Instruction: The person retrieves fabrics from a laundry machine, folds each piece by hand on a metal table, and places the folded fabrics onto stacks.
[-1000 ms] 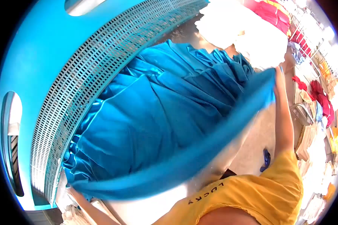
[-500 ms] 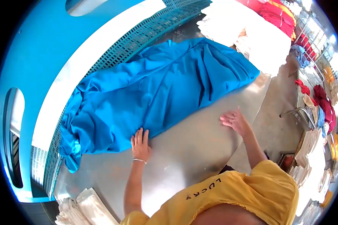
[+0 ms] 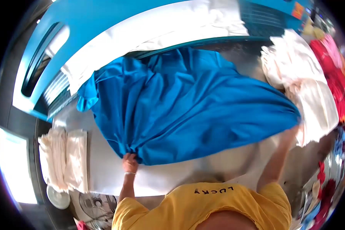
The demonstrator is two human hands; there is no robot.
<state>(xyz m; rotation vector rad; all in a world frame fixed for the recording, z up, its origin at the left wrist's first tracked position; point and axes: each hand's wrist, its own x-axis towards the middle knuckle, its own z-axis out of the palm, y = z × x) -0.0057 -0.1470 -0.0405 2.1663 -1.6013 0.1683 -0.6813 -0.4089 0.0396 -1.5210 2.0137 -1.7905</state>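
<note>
A large blue satin-like cloth [image 3: 188, 107] lies creased across a shiny metal table [image 3: 103, 172]. My left hand [image 3: 130, 163], with a bracelet at the wrist, is closed on its near edge, and folds fan out from the grip. Far to the right, my right hand [image 3: 292, 131] is at the cloth's tip, which is drawn out to a point there. Motion blurs those fingers, but the stretched cloth shows them gripping it.
Behind the cloth stands a blue machine [image 3: 142, 15] with white fabric [image 3: 161, 28] along its front. Folded white cloths [image 3: 306, 80] sit at the right, red fabrics [image 3: 327, 61] beyond them. More folded white cloths [image 3: 76, 161] rest at the table's left end.
Both hands, resting open before, now hold the blue cloth. My right hand has moved out to the right. The cloth is spread wider and pulled toward me, and the view has shifted.
</note>
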